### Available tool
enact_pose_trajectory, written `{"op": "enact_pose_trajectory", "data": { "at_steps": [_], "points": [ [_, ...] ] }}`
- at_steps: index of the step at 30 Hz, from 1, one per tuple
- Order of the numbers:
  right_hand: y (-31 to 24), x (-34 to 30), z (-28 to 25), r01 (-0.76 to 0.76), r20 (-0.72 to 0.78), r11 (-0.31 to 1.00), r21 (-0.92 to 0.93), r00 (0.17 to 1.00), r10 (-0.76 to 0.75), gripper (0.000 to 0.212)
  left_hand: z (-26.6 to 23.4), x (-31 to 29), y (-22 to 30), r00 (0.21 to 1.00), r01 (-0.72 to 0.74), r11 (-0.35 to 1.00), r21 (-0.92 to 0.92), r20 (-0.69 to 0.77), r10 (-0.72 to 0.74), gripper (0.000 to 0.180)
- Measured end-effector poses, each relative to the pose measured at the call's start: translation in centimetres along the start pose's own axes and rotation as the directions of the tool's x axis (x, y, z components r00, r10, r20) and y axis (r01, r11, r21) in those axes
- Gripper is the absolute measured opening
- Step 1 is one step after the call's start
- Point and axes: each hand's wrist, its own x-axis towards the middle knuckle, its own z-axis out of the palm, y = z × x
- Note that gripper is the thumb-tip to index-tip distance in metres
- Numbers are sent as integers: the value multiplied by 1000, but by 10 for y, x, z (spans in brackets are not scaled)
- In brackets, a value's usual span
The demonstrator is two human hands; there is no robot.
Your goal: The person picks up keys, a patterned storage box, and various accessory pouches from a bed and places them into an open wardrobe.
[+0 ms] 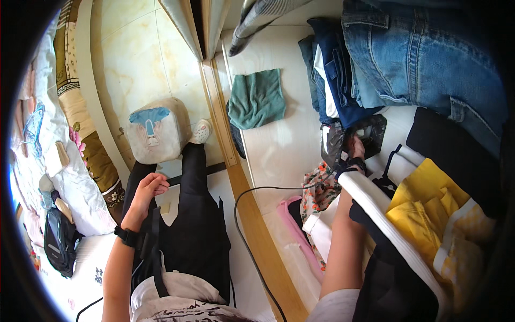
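My left hand hovers above my lap at the left, its fingers curled together with nothing visible in them. A black band sits on that wrist. My right hand reaches forward into a dark, shiny plastic bag or box in the closet. Its fingers are mostly hidden in the shadow there, so their grip does not show. Folded jeans stand right behind the dark container. White clothing hangs next to my right forearm, and an orange-flowered cloth lies on its left side.
A green towel lies on the white closet board. Large blue jeans and a yellow garment fill the right. A black cable loops across the wooden sill. A stool stands ahead, a bed left.
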Motion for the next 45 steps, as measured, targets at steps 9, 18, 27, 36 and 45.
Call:
{"op": "enact_pose_trajectory", "data": {
  "at_steps": [9, 18, 27, 36, 45],
  "points": [
    [-1, -4, 3, 38, -102, 998, 41, 994, -34, 13, -9, -2, -4, 1000, -7, 1000, 6, -22, 7, 14],
    [5, -26, 18, 65, -261, 998, 23, 964, -57, 13, -21, -6, 2, 998, -2, 1000, -2, -62, 2, 15],
    [12, 8, -39, 399, -215, 888, 228, 910, -353, 14, -48, -19, 3, 996, -85, 986, -144, -24, 83, 14],
    [19, -112, 37, 348, -249, 869, 351, 930, -272, 15, -128, -49, 3, 974, -226, 928, -297, -45, 223, 15],
    [138, -300, 267, 297, 382, 918, -261, 905, -185, 13, -266, -89, -51, 917, -390, 786, -480, -280, 284, 21]
  ]
}}
